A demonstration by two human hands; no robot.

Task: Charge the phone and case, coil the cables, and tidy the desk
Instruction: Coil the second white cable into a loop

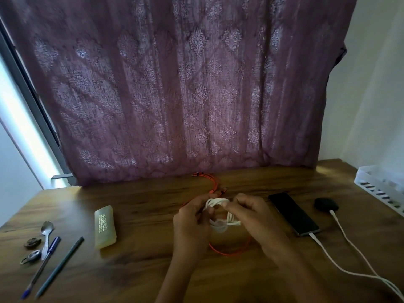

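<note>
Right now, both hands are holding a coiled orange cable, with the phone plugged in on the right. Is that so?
Almost. The head view shows the left hand and right hand holding a coiled white cable; the orange cable lies loose on the desk beneath them. The phone is indeed plugged in on the right.

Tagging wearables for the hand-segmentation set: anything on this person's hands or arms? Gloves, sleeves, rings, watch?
Both bare: left hand and right hand show no gloves, rings or bands. The left forearm and right forearm are uncovered to the frame edge, no sleeve or watch. Dim picture; a thin ring could be missed.
</note>
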